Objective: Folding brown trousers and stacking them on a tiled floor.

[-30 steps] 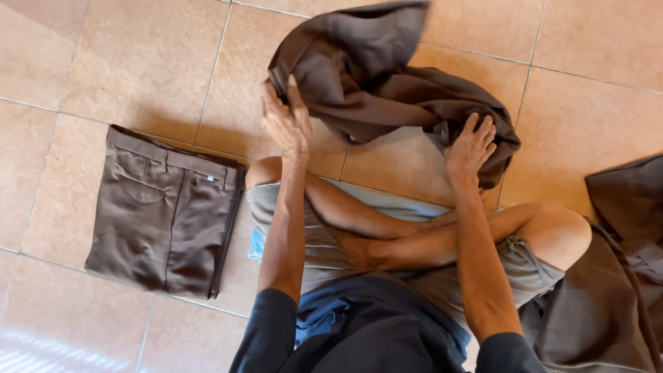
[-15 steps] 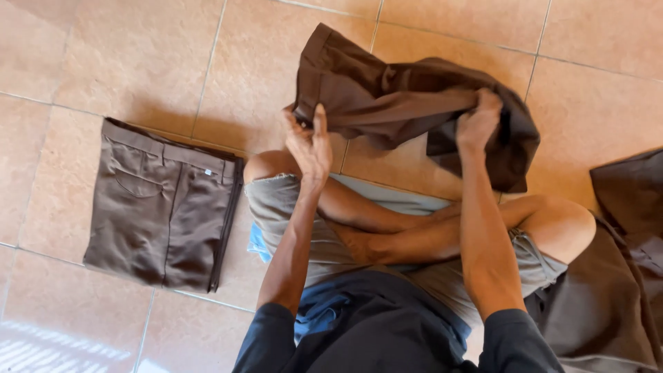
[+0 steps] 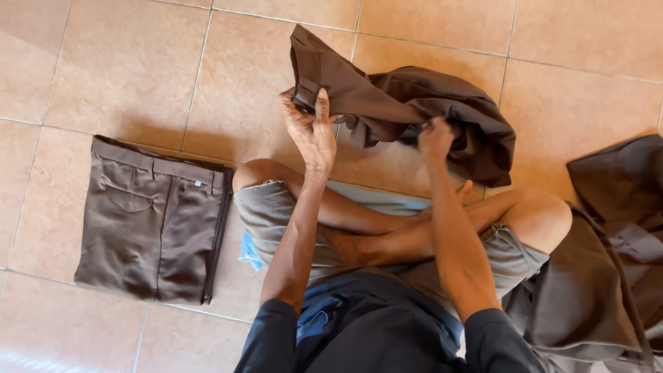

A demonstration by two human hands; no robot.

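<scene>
While a person sits cross-legged on a tan tiled floor (image 3: 138, 62), a pair of dark brown trousers (image 3: 407, 103) hangs bunched in the air just above and beyond the knees. The garment's waistband end points up and to the person's left; the rest trails rightward in a loose heap, so its long axis runs roughly from left hand to right hand, sloping down toward the floor on the right.

The left hand (image 3: 311, 128) is raised, palm toward the camera, with its fingers and thumb pinching the waistband corner. The right hand (image 3: 436, 138) is clenched into the cloth further along, near the garment's crumpled middle. Both hands touch the trousers; the left sits higher and holds the only edge that is drawn flat.

On the floor to the person's left lies a second pair of brown trousers, folded (image 3: 152, 221) into a neat rectangle with the waistband and a back pocket showing, well apart from the hands. To the person's right, beside the knee, more brown cloth (image 3: 608, 276) lies in a loose pile. The person wears grey shorts (image 3: 276, 214) and a dark long-sleeved top (image 3: 373, 331).
</scene>
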